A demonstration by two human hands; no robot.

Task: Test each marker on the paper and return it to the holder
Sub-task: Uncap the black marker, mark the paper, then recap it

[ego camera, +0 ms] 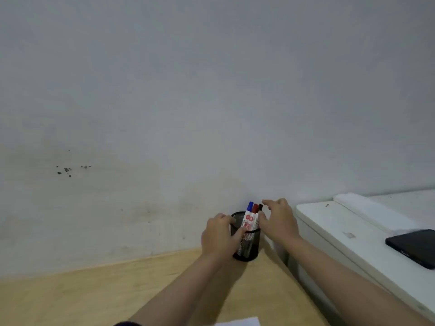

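Note:
A black mesh holder (252, 245) stands on the wooden table near the wall. Three markers stand in it: one with a blue cap (250, 205), one with a red cap (255, 208) and one with a black cap (260, 207). My left hand (219, 236) wraps around the holder's left side. My right hand (277, 220) hovers at the markers' right, fingers spread, thumb and forefinger on either side of the black-capped marker without clearly gripping it. A corner of white paper (240, 322) shows at the bottom edge.
The wooden table (82, 295) runs along a grey-white wall. To the right stands a white unit (329, 231) with a black phone (414, 247) and a white folded cloth (367, 208) on top.

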